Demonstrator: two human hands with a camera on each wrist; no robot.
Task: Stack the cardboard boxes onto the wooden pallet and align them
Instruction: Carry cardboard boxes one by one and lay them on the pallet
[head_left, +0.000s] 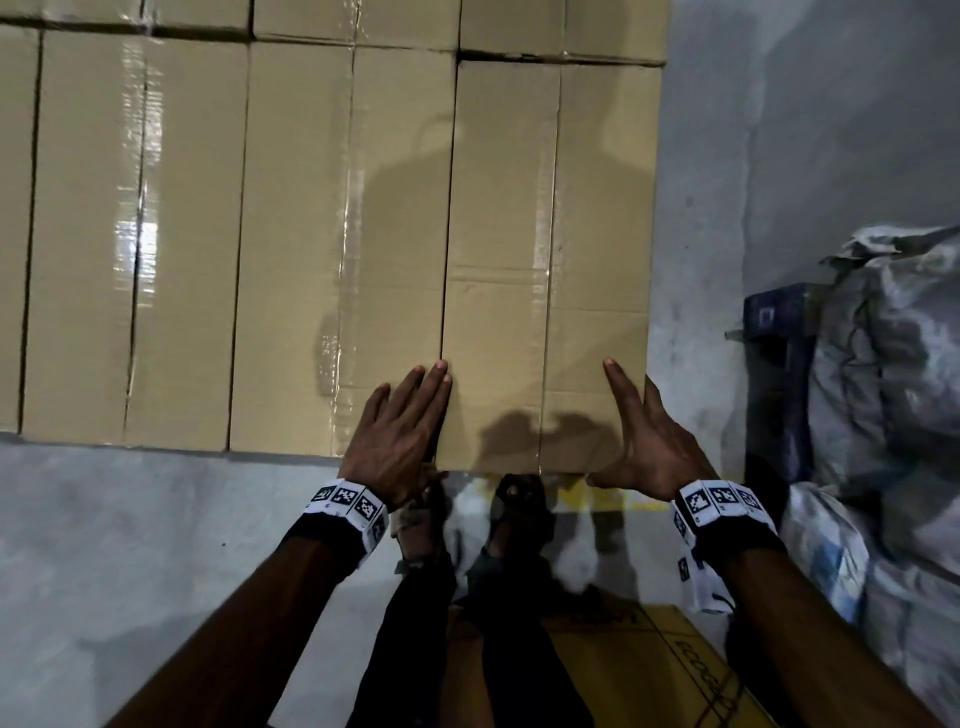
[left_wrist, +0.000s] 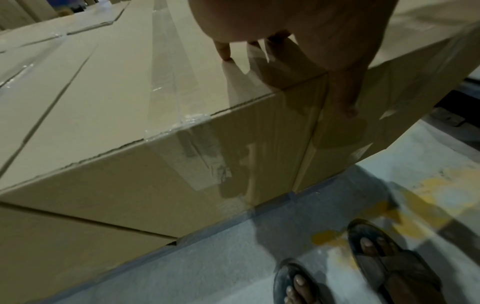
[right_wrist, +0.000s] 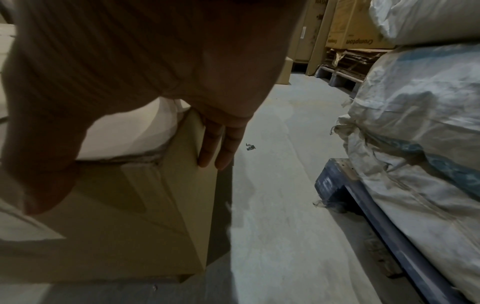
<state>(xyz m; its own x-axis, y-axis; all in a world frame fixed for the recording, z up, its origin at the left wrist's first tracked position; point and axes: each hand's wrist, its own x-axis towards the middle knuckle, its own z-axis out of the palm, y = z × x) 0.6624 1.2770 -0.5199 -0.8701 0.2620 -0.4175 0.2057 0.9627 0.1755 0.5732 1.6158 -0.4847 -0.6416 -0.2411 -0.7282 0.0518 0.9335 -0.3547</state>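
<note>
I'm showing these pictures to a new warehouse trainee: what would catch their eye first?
First, the two hands at the near end of the rightmost cardboard box in the top row: the left hand flat at its left edge, the right hand at its right corner, fingers down the side. Then the row of taped boxes stretching away to the left, and the bulging white sacks on the right.

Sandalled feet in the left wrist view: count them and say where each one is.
2. The lower foot sits at the bottom edge, partly cut off; the upper foot stands to its right, beside the yellow floor paint.
</note>
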